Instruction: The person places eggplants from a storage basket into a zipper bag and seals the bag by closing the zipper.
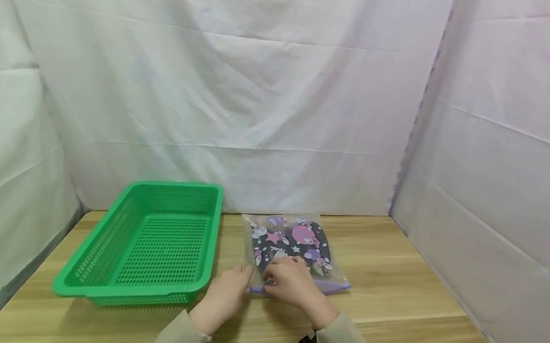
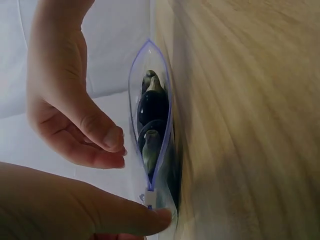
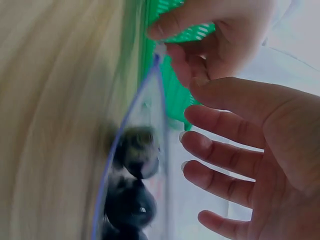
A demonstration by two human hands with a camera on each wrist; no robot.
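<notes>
A clear zip bag (image 1: 283, 238) with cartoon prints and a purple zip edge lies on the table. Its mouth gapes in both wrist views, and dark eggplants (image 2: 154, 107) with green-brown stem ends show inside. With thumb and fingers, my left hand (image 1: 224, 296) pinches the bag's corner by the white zip slider (image 2: 150, 198). Over the zip edge hovers my right hand (image 1: 294, 284), its fingers loosely bent and apart. In the right wrist view the right hand (image 3: 260, 145) is beside the bag's open mouth and grips nothing.
A green perforated basket (image 1: 211, 231) stands on the wooden table (image 1: 407, 294), left of the bag and close to the left hand. White cloth walls (image 1: 262, 93) enclose the table at the back and both sides.
</notes>
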